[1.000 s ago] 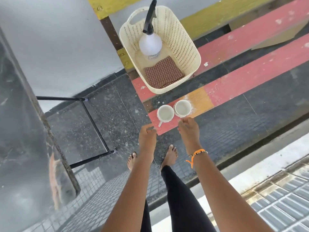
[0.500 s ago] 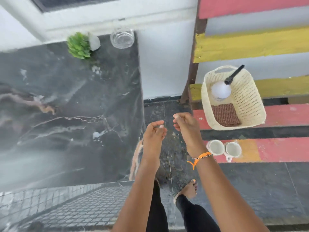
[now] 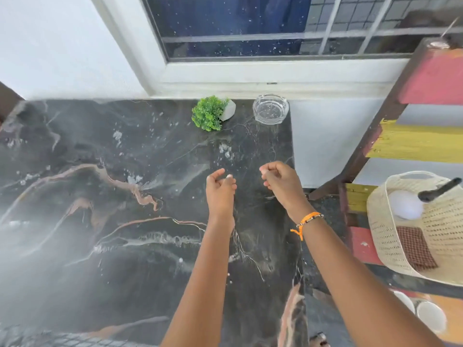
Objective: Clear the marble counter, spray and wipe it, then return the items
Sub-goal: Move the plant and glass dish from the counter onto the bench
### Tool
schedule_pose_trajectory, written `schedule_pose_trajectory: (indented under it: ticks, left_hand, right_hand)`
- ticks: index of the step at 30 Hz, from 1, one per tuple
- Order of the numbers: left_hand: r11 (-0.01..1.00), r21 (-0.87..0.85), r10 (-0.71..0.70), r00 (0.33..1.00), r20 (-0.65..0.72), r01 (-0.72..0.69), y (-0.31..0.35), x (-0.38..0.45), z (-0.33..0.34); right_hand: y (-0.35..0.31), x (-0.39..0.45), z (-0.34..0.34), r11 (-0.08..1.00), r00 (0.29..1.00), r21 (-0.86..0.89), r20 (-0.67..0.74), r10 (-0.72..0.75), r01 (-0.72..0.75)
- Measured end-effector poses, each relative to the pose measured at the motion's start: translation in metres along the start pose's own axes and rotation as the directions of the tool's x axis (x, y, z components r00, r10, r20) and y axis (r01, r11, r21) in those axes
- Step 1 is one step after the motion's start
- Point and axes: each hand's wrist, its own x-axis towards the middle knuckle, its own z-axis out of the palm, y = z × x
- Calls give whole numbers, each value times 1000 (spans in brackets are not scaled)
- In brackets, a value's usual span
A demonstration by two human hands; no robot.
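Observation:
A dark marble counter (image 3: 100, 196) fills the left and middle. At its far right corner stand a small green plant in a white pot (image 3: 211, 112) and a clear glass ashtray (image 3: 270, 108). My left hand (image 3: 220, 189) and my right hand (image 3: 280, 181) hover over the counter's right part, both empty with fingers loosely curled. To the right, a cream basket (image 3: 385, 246) on a bench holds a white spray bottle (image 3: 406, 204) and a checked cloth (image 3: 416, 246). Two white cups (image 3: 426, 314) sit below the basket at the lower right.
A painted wooden bench (image 3: 363, 246) with red and yellow slats stands to the right of the counter. A window with a white sill (image 3: 250, 76) runs behind the counter. White wall is at the back left.
The view swung from the bench and floor up to the counter. Both hands moved from beside the cups to above the counter's right part, holding nothing.

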Motion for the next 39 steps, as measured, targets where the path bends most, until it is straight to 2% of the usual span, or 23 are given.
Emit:
schedule_pose_trajectory:
  ticks: [4,8,12,16,18,22,27,32,35,39]
  left_hand:
    - [996,76,-55,995,81,49,23,61,18]
    - [980,104,-181,976,122,169,48,102,51]
    - [964,-16,-266,963,49,267,69,123,80]
    - [952,-56,-304,952,-22,302,76,146,97]
    - [947,-132,-307,947,-90,294,82,151,101]
    - [948,-175,-291,946,-140,266,89,165,103]
    - [972,-94,-233,949,-214,217,90,171,103]
    - [991,-7,-132,964,-233,134,84,172,97]
    - [995,100,-1,973,-232,25,73,167,92]
    - [964,238,171,964,-205,-120,60,156,81]
  right_hand:
    - [-1,49,13,958,989,-258,-44,-140,124]
    - [-3,86,16,892,979,-429,-78,-190,139]
    - [-6,110,19,843,978,-530,-113,-177,92]
    - [-6,131,19,806,981,-592,-147,-128,17]
    - [-5,139,18,786,979,-618,-161,-125,-1]
    - [-9,154,17,819,963,-573,-237,-126,-34]
    - [-18,174,14,841,924,-503,-382,-7,-202]
    - [-22,187,7,905,843,-264,-513,161,-333]
    - [-17,195,1,938,837,-123,-499,223,-323]
    - [-8,194,-6,958,868,-113,-461,184,-263]
